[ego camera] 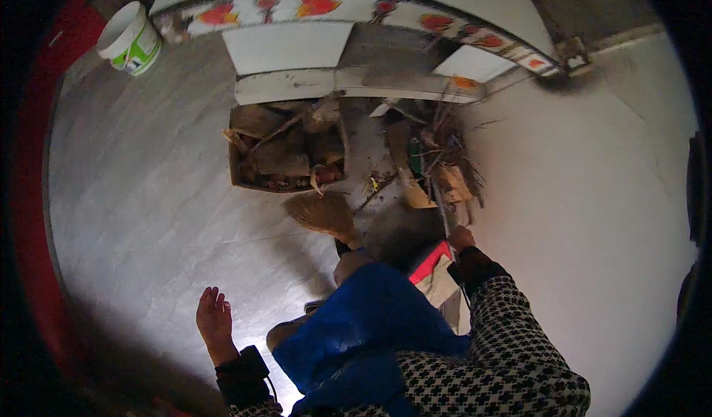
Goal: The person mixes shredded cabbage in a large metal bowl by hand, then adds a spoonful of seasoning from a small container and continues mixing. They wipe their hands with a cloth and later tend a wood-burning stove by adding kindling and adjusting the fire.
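Observation:
My right hand [461, 239] is closed around the end of a long thin rod [440, 205], which reaches up into a heap of twigs and sticks [439, 139] by the wall. My left hand [214, 318] hangs over the floor at the lower left, fingers apart and holding nothing. A straw hand broom [322, 214] lies between the heap and my knees, just below a cardboard box [232, 164] filled with wood pieces and scraps. Torn cardboard [453, 184] rests among the twigs. Twig bits and debris [378, 186] are scattered on the floor between box and heap.
A tiled counter or stove edge with painted red motifs [320, 6] curves across the top. A white bucket with a green band [133, 44] stands upper left. The pale wall [567, 194] bounds the right side. Red and beige cloth [434, 267] lies beside my right arm.

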Demonstrator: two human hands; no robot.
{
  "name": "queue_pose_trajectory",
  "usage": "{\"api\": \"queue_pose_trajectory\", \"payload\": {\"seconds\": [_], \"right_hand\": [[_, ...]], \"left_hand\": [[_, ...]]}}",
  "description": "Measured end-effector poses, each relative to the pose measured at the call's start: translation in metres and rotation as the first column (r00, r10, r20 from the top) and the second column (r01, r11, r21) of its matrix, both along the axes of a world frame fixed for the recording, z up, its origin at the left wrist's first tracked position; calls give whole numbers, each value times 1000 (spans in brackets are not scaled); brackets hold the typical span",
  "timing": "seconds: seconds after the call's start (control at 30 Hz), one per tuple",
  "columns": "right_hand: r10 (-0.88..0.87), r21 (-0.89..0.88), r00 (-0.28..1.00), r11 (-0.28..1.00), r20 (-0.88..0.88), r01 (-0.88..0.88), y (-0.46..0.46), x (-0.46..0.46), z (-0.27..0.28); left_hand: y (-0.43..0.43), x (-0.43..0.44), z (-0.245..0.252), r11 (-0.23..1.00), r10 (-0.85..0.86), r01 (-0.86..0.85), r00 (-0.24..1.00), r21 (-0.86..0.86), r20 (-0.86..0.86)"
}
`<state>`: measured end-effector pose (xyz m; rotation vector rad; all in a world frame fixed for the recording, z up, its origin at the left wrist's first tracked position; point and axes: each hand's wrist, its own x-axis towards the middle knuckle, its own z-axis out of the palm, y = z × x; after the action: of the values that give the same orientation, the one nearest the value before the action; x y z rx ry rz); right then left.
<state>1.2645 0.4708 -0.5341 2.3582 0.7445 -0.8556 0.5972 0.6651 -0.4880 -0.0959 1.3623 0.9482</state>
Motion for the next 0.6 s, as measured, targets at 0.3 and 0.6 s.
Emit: {"api": "queue_pose_trajectory", "payload": {"seconds": [0.3,0.6], "right_hand": [[134,220,980,962,144,-164,-34,58,-123],[213,534,893,737,396,-413,-46,27,-127]], "left_hand": [[-41,-51,-198,979,145,-141,989,147,-19],[-56,-19,-220,967,237,-228,968,110,-82]]}}
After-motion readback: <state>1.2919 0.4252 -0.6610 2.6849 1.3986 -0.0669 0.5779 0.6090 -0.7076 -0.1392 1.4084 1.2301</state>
